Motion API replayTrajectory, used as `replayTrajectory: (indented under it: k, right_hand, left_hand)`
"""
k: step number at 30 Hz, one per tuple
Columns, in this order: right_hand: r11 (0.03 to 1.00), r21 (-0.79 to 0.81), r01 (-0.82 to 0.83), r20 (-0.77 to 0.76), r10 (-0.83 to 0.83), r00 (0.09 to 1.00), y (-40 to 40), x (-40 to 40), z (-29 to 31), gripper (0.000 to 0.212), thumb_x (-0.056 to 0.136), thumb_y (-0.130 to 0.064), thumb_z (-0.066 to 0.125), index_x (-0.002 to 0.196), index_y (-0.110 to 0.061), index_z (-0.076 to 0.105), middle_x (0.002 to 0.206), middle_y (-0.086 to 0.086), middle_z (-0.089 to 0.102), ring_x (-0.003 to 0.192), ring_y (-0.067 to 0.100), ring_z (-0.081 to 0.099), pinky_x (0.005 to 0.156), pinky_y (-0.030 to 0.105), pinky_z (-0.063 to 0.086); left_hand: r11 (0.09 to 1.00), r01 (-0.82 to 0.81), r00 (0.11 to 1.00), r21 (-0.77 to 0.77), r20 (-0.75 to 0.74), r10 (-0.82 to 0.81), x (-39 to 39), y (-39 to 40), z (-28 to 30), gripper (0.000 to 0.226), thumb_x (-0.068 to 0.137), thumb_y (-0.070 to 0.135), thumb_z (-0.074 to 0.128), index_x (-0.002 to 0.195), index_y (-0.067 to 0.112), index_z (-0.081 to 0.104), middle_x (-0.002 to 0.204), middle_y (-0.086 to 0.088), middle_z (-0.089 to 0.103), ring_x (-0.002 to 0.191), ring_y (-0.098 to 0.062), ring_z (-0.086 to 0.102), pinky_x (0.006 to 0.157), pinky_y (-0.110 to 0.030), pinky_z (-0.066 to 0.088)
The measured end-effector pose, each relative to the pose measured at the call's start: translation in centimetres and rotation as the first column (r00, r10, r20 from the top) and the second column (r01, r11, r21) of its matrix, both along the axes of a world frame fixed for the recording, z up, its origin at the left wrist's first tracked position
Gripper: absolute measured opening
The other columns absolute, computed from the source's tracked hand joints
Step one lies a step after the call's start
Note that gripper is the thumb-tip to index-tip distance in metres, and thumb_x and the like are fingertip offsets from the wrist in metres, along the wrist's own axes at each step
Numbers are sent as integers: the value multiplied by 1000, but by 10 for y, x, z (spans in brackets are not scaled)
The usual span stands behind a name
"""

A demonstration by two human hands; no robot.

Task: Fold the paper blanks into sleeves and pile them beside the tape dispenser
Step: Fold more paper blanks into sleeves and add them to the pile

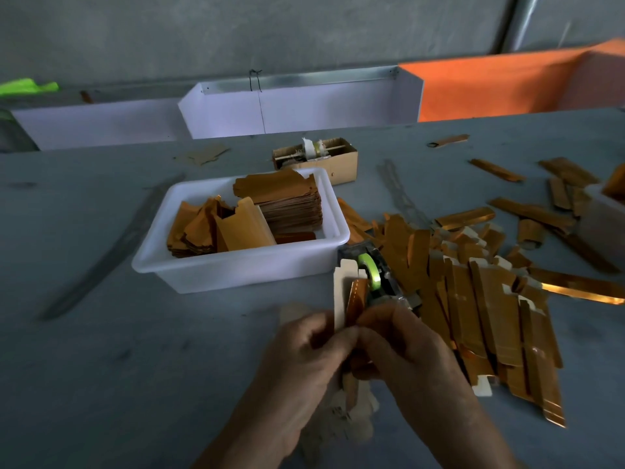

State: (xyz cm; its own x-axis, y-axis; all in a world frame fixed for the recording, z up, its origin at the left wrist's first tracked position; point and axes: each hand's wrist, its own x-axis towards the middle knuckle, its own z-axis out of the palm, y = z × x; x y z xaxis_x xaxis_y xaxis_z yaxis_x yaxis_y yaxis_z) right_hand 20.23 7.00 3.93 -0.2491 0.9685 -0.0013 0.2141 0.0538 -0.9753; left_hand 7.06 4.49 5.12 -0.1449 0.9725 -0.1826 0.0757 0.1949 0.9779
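— While the white plastic tub [189,262] at the left is loaded with flat gold-brown paper blanks [287,201], stacked and leaning, which step would you say is in hand?

— Folding, by my reading. Just right of the tub, near the front edge of the grey table [101,350], both hands meet on one gold-and-cream paper blank [345,296] that stands upright between them, its cream inner face turned left and its foil face turned right.

— And the fingers?

— The left hand [304,357] has its fingers curled in, thumb and forefinger pinching the blank's lower part. The right hand [406,346] is curled as well, its fingertips clamped on the same piece from the other side. Neither hand is spread. More pale paper seems to hang below the palms, but it is blurred and I cannot tell what it is.

— Where does the piece go afterwards?

— Directly behind the hands sits the black tape dispenser with its green roll [375,272], touching the tub's right corner. Right of it lies the heap of folded gold foil sleeves [473,299], spreading toward the near edge. Further right, loose sleeves are scattered.

— So the next move?

— I judge the flap must be creased over and closed, probably with a bit of tape from the roll just ahead, then the sleeve laid rightward onto the heap. That calls for keeping the pinch firm so the crease stays straight.
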Motion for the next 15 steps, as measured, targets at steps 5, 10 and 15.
replayTrajectory:
  k: [5,10,15]
  right_hand:
    - [991,-27,134,53,-132,990,1,3,-2,21,70,-43,67,85,-30,59,77,-3,67,72,11,65,65,29,57]
    - [954,-300,-3,-179,-53,982,3,4,2,19,71,-40,66,83,-26,72,78,-3,72,75,7,68,69,23,51]
    - [939,-342,17,-249,-108,962,3,4,2,10,82,-17,63,88,-19,71,80,-1,73,78,12,69,63,19,52]
  left_hand:
    - [996,38,999,-82,42,-34,-5,-1,0,17,92,15,59,89,16,76,83,-3,76,82,-18,72,75,-30,55]
    - [968,192,981,-160,60,-185,-6,-4,0,15,92,15,61,99,17,74,94,-2,76,94,-17,71,89,-33,53]
    - [994,-25,999,-102,-31,22,-3,-4,-10,8,81,22,73,89,21,69,82,2,72,78,-12,67,69,-27,48]
